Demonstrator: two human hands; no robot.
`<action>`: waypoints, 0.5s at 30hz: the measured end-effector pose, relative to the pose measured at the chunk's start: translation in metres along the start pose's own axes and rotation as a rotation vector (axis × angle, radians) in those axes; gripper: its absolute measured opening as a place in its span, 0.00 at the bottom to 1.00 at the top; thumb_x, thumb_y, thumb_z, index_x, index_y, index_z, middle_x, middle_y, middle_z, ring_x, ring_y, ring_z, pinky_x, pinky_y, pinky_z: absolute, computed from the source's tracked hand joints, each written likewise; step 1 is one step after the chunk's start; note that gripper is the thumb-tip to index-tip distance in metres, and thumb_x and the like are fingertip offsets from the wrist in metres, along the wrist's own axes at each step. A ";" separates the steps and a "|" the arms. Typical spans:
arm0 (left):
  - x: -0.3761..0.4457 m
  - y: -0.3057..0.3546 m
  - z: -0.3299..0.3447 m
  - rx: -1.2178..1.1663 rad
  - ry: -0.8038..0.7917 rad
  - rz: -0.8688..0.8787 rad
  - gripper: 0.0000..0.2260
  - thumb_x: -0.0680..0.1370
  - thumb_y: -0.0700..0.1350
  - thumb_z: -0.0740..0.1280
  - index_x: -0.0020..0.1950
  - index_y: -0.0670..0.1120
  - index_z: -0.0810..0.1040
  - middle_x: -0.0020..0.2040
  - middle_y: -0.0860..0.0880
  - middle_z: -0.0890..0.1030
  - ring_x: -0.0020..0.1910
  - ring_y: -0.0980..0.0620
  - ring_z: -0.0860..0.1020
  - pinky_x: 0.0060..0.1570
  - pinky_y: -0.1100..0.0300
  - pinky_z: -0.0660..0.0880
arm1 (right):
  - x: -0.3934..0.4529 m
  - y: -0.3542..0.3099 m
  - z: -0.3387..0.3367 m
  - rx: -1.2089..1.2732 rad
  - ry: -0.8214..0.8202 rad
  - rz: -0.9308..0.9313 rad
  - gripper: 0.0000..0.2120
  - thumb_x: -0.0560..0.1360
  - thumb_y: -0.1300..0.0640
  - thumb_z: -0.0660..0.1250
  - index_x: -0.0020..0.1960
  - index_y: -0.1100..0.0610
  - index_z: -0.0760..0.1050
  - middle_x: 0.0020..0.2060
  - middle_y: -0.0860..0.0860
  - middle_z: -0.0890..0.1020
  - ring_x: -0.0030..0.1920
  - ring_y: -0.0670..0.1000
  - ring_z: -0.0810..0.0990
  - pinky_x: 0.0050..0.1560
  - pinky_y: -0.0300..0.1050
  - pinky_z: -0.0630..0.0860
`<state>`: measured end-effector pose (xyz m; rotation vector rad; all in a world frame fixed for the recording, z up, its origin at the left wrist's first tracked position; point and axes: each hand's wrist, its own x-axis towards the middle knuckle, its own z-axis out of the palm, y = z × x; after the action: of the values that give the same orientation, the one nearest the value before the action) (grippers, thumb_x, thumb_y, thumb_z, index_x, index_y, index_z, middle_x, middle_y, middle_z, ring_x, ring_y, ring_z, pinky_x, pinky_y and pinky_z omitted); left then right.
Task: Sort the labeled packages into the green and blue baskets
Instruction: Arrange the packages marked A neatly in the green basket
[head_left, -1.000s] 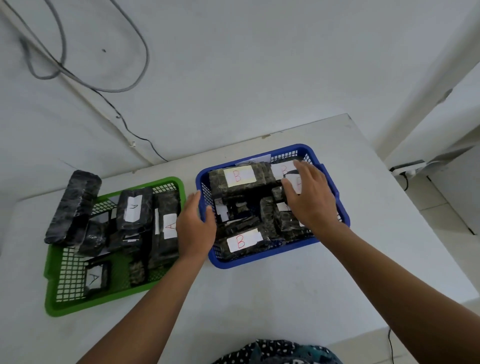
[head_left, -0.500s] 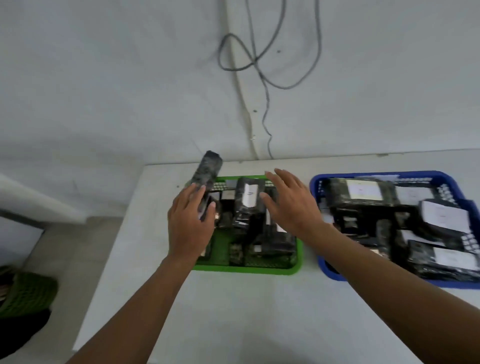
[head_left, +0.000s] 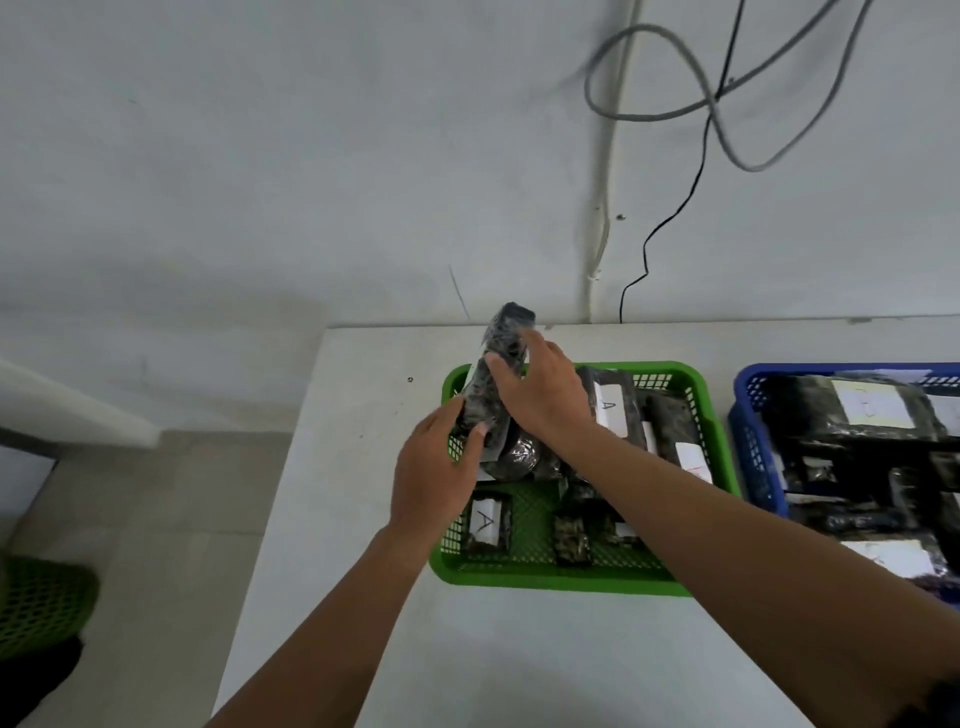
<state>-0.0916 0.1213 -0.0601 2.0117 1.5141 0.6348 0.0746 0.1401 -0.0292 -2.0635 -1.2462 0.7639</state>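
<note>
A long black wrapped package (head_left: 498, 364) leans over the far left corner of the green basket (head_left: 561, 576), its top end sticking up past the rim. My right hand (head_left: 543, 395) grips its upper part and my left hand (head_left: 436, 473) holds its lower end. Several black packages with white "A" labels (head_left: 485, 519) lie inside the green basket. The blue basket (head_left: 748, 447) stands to the right, packed with black packages carrying white labels (head_left: 872, 410).
Both baskets sit on a white table (head_left: 519, 654) against a white wall. Grey and black cables (head_left: 675, 109) hang on the wall behind. A green mesh object (head_left: 41, 603) is on the floor at the left, beyond the table's edge.
Both hands left the blue basket and moved over to the green one. They have taken hold of the long package leaning on its far left corner. The view swung left.
</note>
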 end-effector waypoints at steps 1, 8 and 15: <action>-0.001 -0.001 0.001 -0.029 0.009 0.027 0.22 0.81 0.56 0.65 0.73 0.48 0.73 0.68 0.49 0.78 0.67 0.52 0.75 0.66 0.57 0.72 | 0.003 -0.004 0.004 0.028 0.016 0.054 0.35 0.76 0.33 0.62 0.77 0.48 0.61 0.69 0.54 0.74 0.67 0.58 0.74 0.63 0.56 0.73; -0.006 -0.017 -0.001 -0.119 0.081 0.179 0.20 0.79 0.56 0.68 0.69 0.49 0.78 0.67 0.53 0.78 0.67 0.59 0.74 0.66 0.63 0.72 | 0.008 -0.004 0.010 0.292 0.058 0.222 0.36 0.69 0.44 0.77 0.73 0.46 0.65 0.53 0.48 0.81 0.49 0.48 0.80 0.40 0.41 0.78; -0.019 -0.036 -0.003 -0.103 0.008 0.002 0.24 0.82 0.58 0.60 0.76 0.51 0.68 0.76 0.53 0.68 0.75 0.56 0.65 0.73 0.58 0.65 | -0.022 0.027 -0.021 0.634 -0.049 0.180 0.34 0.70 0.57 0.79 0.71 0.45 0.69 0.52 0.47 0.83 0.47 0.49 0.86 0.46 0.51 0.85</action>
<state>-0.1243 0.1119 -0.0825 1.9356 1.4543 0.7073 0.0967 0.1061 -0.0323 -1.6433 -0.7117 1.1265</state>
